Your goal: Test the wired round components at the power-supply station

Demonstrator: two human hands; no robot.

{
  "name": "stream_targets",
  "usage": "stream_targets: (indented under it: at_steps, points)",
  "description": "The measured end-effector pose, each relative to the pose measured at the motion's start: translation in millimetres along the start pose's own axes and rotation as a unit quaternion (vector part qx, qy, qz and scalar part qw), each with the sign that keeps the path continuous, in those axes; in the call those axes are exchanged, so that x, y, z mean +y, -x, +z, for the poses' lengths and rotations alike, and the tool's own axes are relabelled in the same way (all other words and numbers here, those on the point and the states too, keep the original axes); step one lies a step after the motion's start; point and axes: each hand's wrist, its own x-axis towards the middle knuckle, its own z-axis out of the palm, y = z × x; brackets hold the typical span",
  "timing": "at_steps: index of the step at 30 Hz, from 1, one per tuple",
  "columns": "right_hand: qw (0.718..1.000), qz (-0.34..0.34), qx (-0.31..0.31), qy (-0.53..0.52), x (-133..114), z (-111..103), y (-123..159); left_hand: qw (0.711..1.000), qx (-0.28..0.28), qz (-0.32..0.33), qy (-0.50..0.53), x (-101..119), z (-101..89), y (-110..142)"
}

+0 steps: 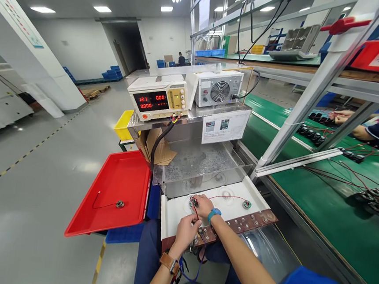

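Note:
My right hand (204, 205), with a blue watch on its wrist, is closed on a small round circuit board (192, 201) over the white tray (174, 211). Red and dark wires (195, 210) loop from this board towards my left hand (186, 231). The left fingers pinch the wire end near the brown strip (238, 223) with metal studs along the tray's front edge; the exact tip is hidden. Another round circuit board (247, 204) with a red wire lies at the tray's right end.
Left of the tray, a red tray (120, 171) holds a single wired board (120, 204). A power supply (158, 97) with red digits stands on the metal shelf ahead. To the right runs a green bench (293, 168) with wired parts and another person's hands (347, 118).

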Motion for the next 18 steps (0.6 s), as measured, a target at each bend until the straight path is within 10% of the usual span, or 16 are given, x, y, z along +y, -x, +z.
stream_targets:
  at_steps: [18]
  points:
    - [1.000,0.000,0.011,-0.018,-5.7,-0.2,-0.8,0.999,0.035,-0.004,-0.011,8.6,-1.5,6.5]
